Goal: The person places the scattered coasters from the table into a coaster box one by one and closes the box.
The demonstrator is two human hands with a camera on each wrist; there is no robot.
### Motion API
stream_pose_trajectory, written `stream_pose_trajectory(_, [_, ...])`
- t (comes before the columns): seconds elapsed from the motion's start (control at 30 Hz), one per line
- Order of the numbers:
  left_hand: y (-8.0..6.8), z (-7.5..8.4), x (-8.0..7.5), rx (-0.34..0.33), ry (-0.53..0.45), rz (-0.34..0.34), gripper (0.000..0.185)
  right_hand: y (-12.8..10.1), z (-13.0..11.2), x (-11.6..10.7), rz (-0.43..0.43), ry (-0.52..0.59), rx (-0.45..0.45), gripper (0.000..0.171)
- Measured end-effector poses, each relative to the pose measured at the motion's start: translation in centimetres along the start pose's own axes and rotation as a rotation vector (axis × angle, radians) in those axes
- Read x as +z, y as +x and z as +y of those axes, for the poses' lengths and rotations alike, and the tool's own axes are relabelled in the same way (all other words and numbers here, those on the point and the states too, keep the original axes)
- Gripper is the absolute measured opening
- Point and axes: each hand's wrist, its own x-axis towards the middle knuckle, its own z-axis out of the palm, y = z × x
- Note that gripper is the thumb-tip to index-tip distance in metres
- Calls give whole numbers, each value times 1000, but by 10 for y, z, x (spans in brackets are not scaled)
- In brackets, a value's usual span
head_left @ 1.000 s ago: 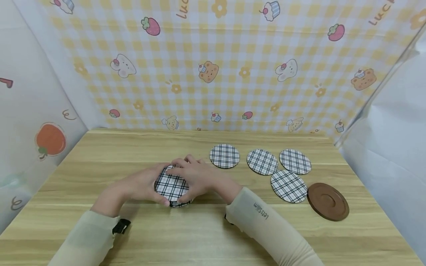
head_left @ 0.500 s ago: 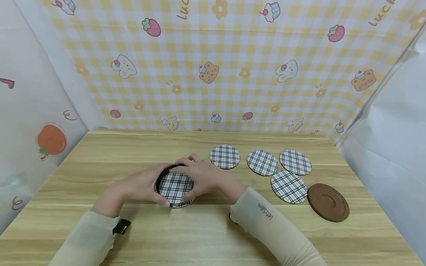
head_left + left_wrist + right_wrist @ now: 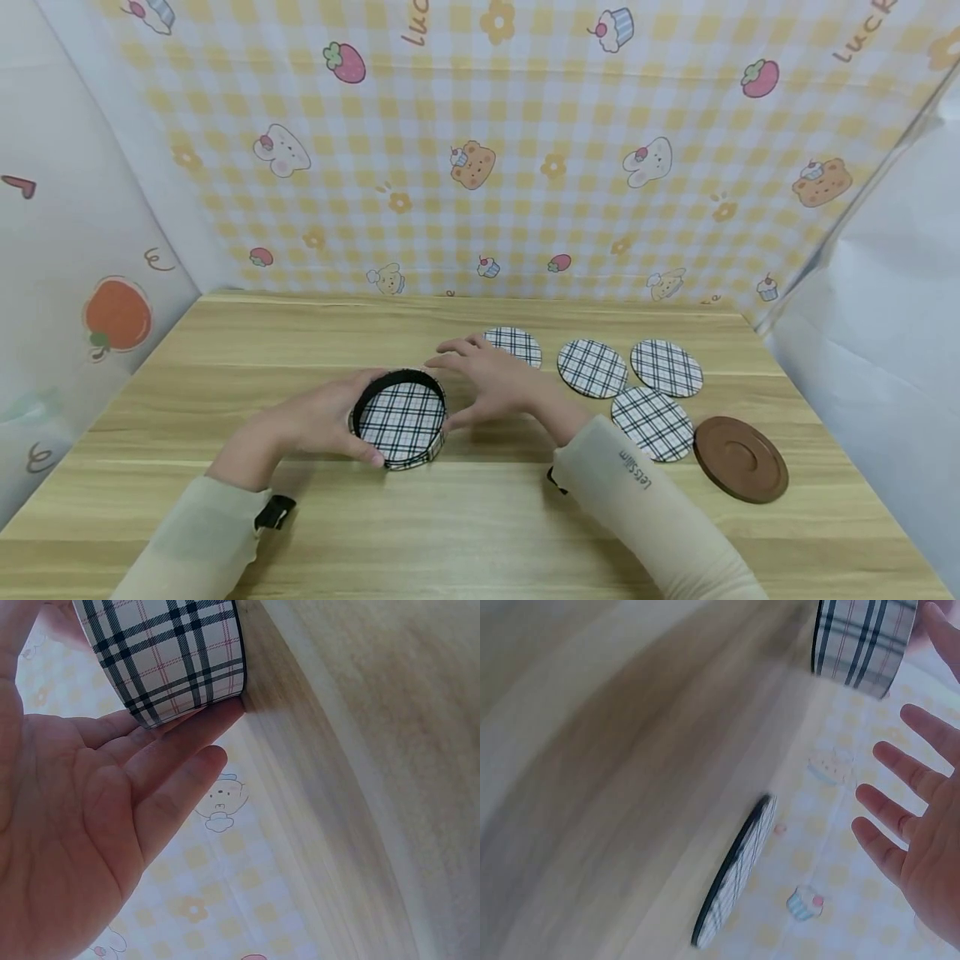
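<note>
A round, plaid coaster holder (image 3: pixel 432 451) with a black inner wall stands on the wooden table, and a plaid coaster (image 3: pixel 402 423) lies flat inside it. My left hand (image 3: pixel 318 421) grips the holder's left side, thumb at the front and fingers around the back. In the left wrist view, fingers support the plaid wall (image 3: pixel 169 656). My right hand (image 3: pixel 498 385) is just right of the holder, fingers spread and holding nothing; its thumb tip is close to the holder's wall. Behind that hand, a plaid coaster (image 3: pixel 517 343) is partly covered.
Three more plaid coasters lie to the right: one coaster (image 3: pixel 592 368) in the middle, another (image 3: pixel 667 367) at the back right, and a third (image 3: pixel 652 423) in front of them. Beside that one is a brown round disc (image 3: pixel 741 460). A patterned cloth (image 3: pixel 551 208) hangs behind the table.
The coaster my right hand was holding at the holder's top has dropped inside, showing the black inner wall. My right hand has let go and moved right; the left hand has kept its grip.
</note>
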Motion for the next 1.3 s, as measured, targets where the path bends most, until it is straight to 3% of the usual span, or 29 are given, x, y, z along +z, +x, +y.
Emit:
stream_pose_trajectory(0.77, [-4,2,-2,-40,37,0,121,-14,67,-18,2,84,180,81])
stream_pose_trajectory(1.3, [-4,4,-1,-31,37,2,117,-12,89,-11,-72,87,206,89])
